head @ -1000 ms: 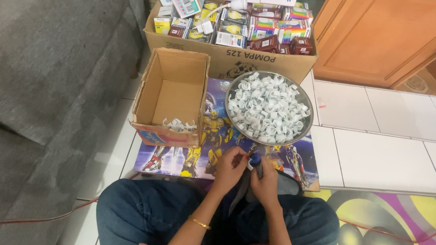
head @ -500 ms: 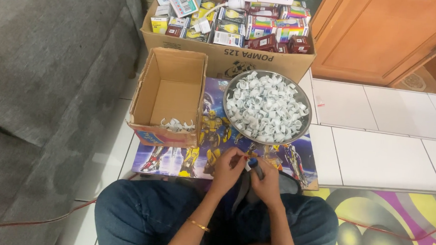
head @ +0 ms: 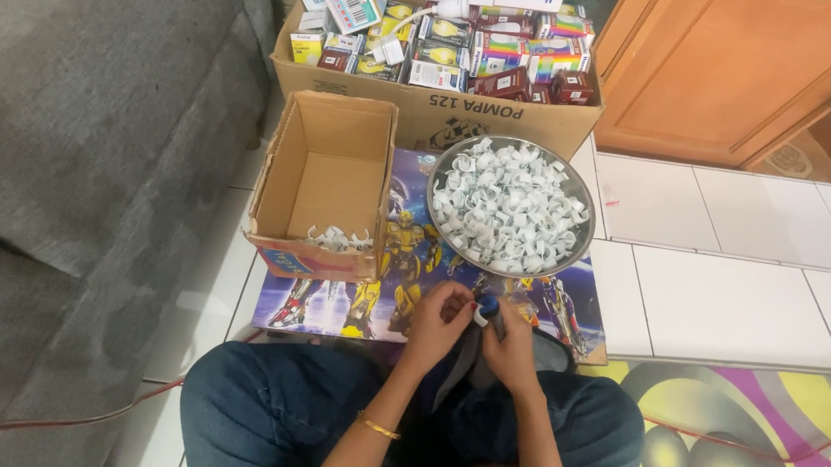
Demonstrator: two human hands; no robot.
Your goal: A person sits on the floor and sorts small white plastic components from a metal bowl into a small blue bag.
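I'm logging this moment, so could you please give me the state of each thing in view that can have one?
Left hand: closed on the small white clip.
Right hand: gripping a blue-tipped tool.
Metal bowl: heaped with white clips.
Small cardboard box: open, a few white clips at its near end.
Large cardboard box: open, packed with small cartons.
Picture mat: lying flat under bowl and small box.
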